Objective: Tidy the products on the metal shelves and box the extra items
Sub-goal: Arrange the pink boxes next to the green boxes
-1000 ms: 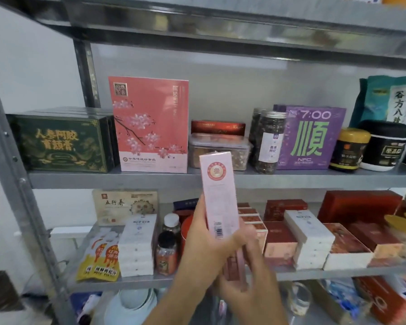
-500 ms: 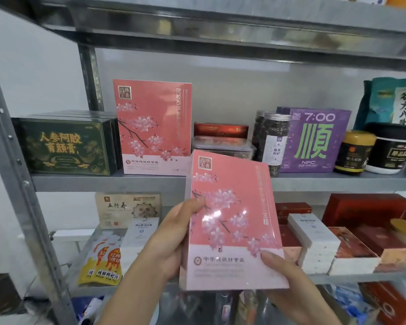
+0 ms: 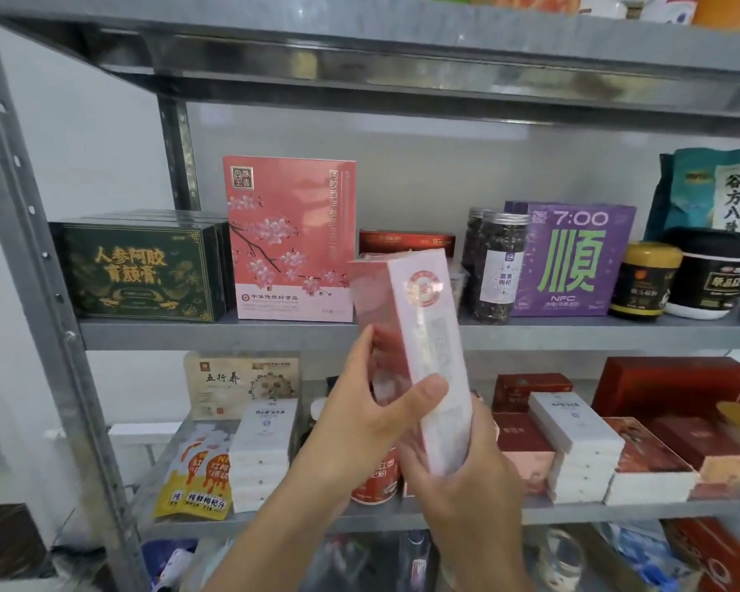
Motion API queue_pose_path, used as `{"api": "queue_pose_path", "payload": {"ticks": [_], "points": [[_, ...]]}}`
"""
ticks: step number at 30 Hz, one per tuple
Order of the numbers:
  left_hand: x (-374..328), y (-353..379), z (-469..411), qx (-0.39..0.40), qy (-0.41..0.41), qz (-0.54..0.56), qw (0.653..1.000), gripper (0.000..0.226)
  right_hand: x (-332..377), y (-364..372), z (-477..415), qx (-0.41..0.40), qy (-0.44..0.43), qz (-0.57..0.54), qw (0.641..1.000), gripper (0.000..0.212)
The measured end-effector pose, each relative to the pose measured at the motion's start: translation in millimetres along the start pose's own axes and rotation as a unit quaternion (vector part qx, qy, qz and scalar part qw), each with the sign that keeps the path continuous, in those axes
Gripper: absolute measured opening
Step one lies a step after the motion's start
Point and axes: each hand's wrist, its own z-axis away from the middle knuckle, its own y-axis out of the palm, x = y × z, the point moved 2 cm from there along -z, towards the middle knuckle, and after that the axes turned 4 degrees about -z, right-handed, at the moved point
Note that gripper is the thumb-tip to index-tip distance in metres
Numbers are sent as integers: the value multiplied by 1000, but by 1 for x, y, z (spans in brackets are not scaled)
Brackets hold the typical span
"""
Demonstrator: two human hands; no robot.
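Grey metal shelves point(image 3: 214, 333) against a pale wall, stocked with boxes and jars. Left hand point(image 3: 359, 414) and right hand point(image 3: 462, 476) both grip one pink box point(image 3: 419, 335), narrow side toward camera, held in front of the middle shelf, just right of the matching shelved pink box point(image 3: 291, 237). Step, judged: deciding shelve or box. Next move needs the front face turned outward, then a slot beside its match.

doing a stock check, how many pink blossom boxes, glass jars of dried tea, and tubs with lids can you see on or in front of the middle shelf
pink blossom boxes: 2, one standing on the shelf, one held in both hands
glass jars of dried tea: 2, one behind the other
lidded tubs: 2, yellow-lidded and black-lidded
total: 6
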Motion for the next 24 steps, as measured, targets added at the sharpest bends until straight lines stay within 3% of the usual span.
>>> {"api": "queue_pose_path", "payload": {"ticks": [3,6,8,10,12,15,17,19,21,24], "points": [[-2,-5,-1,-58,-8,55,997,102,5,11,18,94,-43,-27,994,88],[-2,-15,-2,-141,20,36,989,74,6,18,28,158,-90,-10,983,93],[-1,-27,-2,-175,56,-18,983,54,3,16,20,147,-110,-51,982,77],[1,-45,-1,-174,83,-33,981,44,-6,11,5,116,-81,-122,982,58],[4,-62,-1,-164,76,23,983,38,-18,8,-13,96,-30,-157,982,72],[10,-81,-4,-144,69,90,983,35,-28,14,-37,177,39,-164,970,98],[7,-89,-8,-139,75,87,984,36,-28,21,-47,233,85,-218,944,92],[1,-96,-13,-140,86,63,984,35,-23,27,-56,232,84,-238,939,80],[-9,-102,-18,-154,109,23,982,43,-12,34,-63,202,64,-237,948,73],[-20,-111,-28,-207,145,-110,961,79,6,48,-75,141,8,-250,958,71]]}}
